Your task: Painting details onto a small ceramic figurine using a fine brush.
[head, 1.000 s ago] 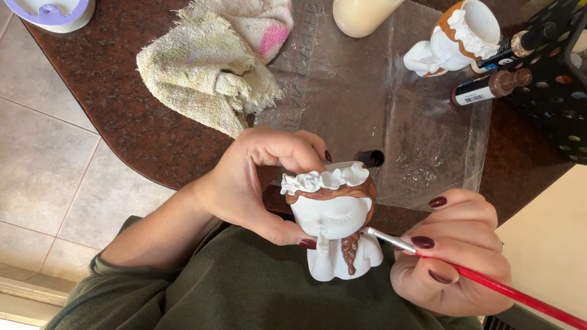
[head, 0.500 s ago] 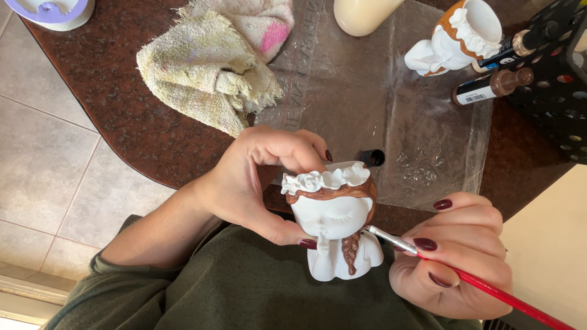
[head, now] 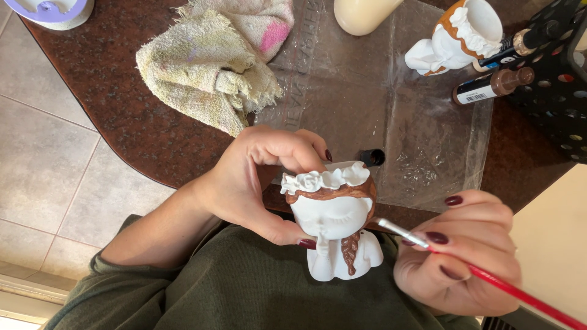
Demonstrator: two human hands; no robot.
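Fingers of the left hand [head: 251,183] were curled around a white ceramic figurine [head: 335,223] shaped like a girl's head and shoulders, the thumb pressing its cheek from the near side and the fingertips behind its flower crown, so the piece was held up in front of the person's green top, just off the near edge of the bench [head: 122,122]. Its hair band and braid were painted brown; the face, crown and shoulders remained white. The right hand [head: 458,256] was closed on a red-handled paintbrush [head: 489,281], pinched between thumb and fingers, with the metal ferrule and bristle tip touching the right side of the figurine's head. On the dark speckled bench lay a clear plastic sheet [head: 428,140]. A crumpled yellowish towel [head: 208,61] with a pink patch sat at the far left beside it. At the far right stood a second figurine [head: 455,36], partly painted, and a brown paint bottle [head: 492,87] lay on its side just beside a black rack [head: 556,79]. A small black cap [head: 373,157] rested on the sheet just beyond the held figurine.
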